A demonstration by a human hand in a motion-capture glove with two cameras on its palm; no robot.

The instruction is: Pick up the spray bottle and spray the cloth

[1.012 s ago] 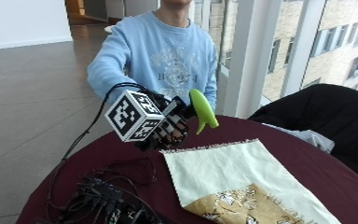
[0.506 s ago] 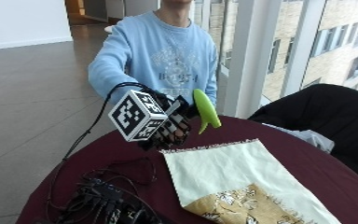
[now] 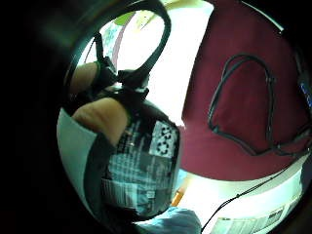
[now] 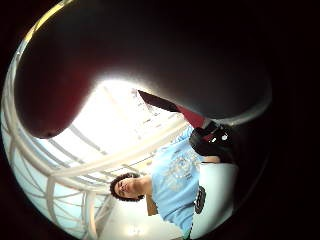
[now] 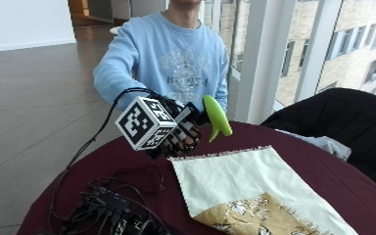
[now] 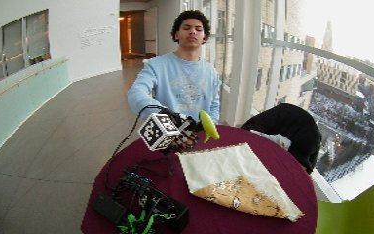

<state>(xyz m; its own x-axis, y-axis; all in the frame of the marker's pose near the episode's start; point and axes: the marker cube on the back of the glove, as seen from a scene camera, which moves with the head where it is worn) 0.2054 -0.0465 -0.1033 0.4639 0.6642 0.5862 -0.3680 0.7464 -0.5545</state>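
- cloth [image 5: 240, 181]: lies flat on the round table [image 5: 344, 171], cream with a patterned near corner; position unchanged from a second ago.
- right hand [image 5: 181, 132]: fingers curled round the spray bottle [image 5: 216, 116], held in the air above the cloth's far edge; it has drifted slightly toward the cloth.
- little finger side palm view: bottle label [image 3: 141, 165] fills the frame, a fingertip [image 3: 100, 122] pressed on it.
- judgement: bottle lifted, green nozzle angled down at the cloth; spraying is next.
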